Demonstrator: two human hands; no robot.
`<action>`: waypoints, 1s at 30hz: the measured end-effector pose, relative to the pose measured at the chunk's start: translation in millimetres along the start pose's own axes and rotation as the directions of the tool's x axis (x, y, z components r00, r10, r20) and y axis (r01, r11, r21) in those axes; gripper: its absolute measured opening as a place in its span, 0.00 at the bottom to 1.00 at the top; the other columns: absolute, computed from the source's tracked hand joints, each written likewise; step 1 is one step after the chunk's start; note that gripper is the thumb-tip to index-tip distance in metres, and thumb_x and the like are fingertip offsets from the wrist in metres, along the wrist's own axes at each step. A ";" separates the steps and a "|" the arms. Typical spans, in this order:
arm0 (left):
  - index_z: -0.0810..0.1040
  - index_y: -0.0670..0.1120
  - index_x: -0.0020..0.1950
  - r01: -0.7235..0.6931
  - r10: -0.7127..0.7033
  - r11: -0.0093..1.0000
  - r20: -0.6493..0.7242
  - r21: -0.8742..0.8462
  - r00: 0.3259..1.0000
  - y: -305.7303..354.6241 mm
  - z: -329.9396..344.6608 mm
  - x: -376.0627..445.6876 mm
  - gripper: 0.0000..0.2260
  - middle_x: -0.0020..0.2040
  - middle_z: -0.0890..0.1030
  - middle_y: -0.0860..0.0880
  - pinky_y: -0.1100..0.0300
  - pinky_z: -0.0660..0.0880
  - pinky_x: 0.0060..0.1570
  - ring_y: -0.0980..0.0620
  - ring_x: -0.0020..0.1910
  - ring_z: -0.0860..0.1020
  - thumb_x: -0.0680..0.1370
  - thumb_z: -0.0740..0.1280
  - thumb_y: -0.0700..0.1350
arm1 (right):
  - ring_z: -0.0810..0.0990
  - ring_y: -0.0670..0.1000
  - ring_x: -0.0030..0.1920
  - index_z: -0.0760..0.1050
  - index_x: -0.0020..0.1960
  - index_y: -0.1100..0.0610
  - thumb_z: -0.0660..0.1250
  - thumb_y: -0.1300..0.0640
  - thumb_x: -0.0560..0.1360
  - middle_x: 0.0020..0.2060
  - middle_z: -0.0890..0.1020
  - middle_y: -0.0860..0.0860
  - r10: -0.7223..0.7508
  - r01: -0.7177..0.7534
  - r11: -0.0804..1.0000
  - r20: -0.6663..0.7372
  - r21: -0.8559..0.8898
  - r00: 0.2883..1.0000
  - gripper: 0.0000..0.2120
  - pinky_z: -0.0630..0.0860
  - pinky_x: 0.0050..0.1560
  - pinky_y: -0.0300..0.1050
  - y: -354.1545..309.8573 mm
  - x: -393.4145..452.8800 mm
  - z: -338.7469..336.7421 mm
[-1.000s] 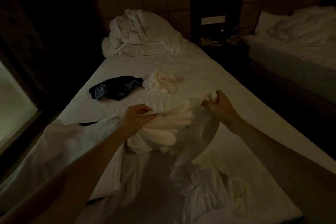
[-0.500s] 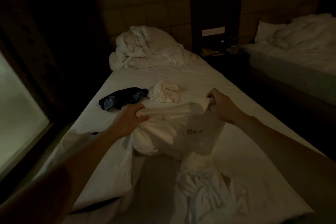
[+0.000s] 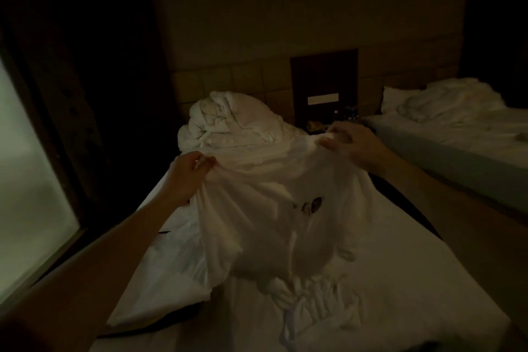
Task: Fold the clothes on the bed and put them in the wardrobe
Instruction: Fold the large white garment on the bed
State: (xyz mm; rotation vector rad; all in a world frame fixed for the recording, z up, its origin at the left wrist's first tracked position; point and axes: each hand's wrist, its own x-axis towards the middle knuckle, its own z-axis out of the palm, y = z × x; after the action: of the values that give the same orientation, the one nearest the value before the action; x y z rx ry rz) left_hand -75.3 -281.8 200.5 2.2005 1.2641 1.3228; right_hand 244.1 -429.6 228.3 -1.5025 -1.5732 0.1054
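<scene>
A crumpled white cloth (image 3: pixel 320 303) lies on the near end of the bed (image 3: pixel 400 280), just under a white shirt (image 3: pixel 274 208) that hangs in the air above the sheet. The left hand (image 3: pixel 185 177) pinches one top corner of the shirt and the right hand (image 3: pixel 351 143) pinches the other, so it hangs spread out with a small dark picture on it. Farther back, a white blanket (image 3: pixel 228 120) sits bunched up by the wall, and a second bed (image 3: pixel 457 134) stands off to the right.

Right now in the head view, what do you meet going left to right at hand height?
Window → left hand → white T-shirt held up between both hands → right hand → second bed.
</scene>
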 end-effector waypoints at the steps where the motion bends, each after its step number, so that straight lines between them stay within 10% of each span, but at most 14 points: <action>1: 0.73 0.35 0.39 -0.020 0.020 1.000 -0.026 0.007 0.999 11.0 -6.4 -1.5 0.19 0.31 0.71 0.46 0.60 0.65 0.32 0.54 0.30 0.69 0.79 0.66 0.50 | 0.77 0.43 0.44 0.78 0.47 0.53 0.63 0.44 0.79 0.43 0.79 0.47 -0.026 0.026 1.000 -0.017 -0.012 1.000 0.12 0.72 0.42 0.38 -7.0 -4.0 -6.3; 10: 0.79 0.45 0.45 -0.224 0.215 0.970 0.097 0.094 0.972 79.1 -76.3 -11.1 0.10 0.40 0.80 0.45 0.53 0.74 0.42 0.48 0.41 0.79 0.81 0.63 0.49 | 0.74 0.41 0.37 0.75 0.46 0.55 0.61 0.55 0.81 0.37 0.76 0.47 -0.190 0.186 0.982 -0.317 -0.041 0.929 0.08 0.67 0.34 0.27 -60.3 -11.4 -66.9; 15: 0.75 0.48 0.38 -0.181 0.204 0.962 -0.096 0.203 0.974 96.4 -123.6 -11.7 0.15 0.33 0.76 0.48 0.55 0.69 0.34 0.51 0.33 0.75 0.80 0.63 0.55 | 0.78 0.38 0.43 0.78 0.49 0.50 0.71 0.48 0.74 0.43 0.79 0.43 -0.367 0.344 0.920 -0.105 -0.189 0.924 0.08 0.73 0.41 0.31 -85.0 -19.5 -90.8; 21: 0.74 0.38 0.34 -0.231 0.304 0.947 -0.393 0.223 0.868 131.2 -159.4 -9.6 0.23 0.29 0.74 0.41 0.57 0.66 0.32 0.50 0.28 0.70 0.77 0.68 0.57 | 0.83 0.52 0.38 0.84 0.46 0.59 0.73 0.52 0.73 0.40 0.84 0.56 -0.359 0.361 0.932 -0.250 -0.040 0.899 0.10 0.80 0.39 0.52 -111.9 -19.5 -109.4; 30: 0.69 0.50 0.28 -0.272 0.360 0.929 -0.436 0.252 0.825 128.3 -144.4 19.4 0.23 0.28 0.72 0.52 0.51 0.74 0.36 0.48 0.30 0.73 0.72 0.64 0.67 | 0.83 0.41 0.40 0.81 0.44 0.50 0.70 0.53 0.76 0.42 0.82 0.47 -0.152 0.254 0.921 -0.328 0.296 0.932 0.03 0.78 0.39 0.33 -118.4 -7.5 -115.1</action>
State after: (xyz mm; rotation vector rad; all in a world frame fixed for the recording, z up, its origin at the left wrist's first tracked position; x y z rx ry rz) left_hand -120.6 -367.8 368.5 2.3725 1.2416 2.0620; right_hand 229.1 -524.2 363.1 -1.0276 -1.3765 0.0197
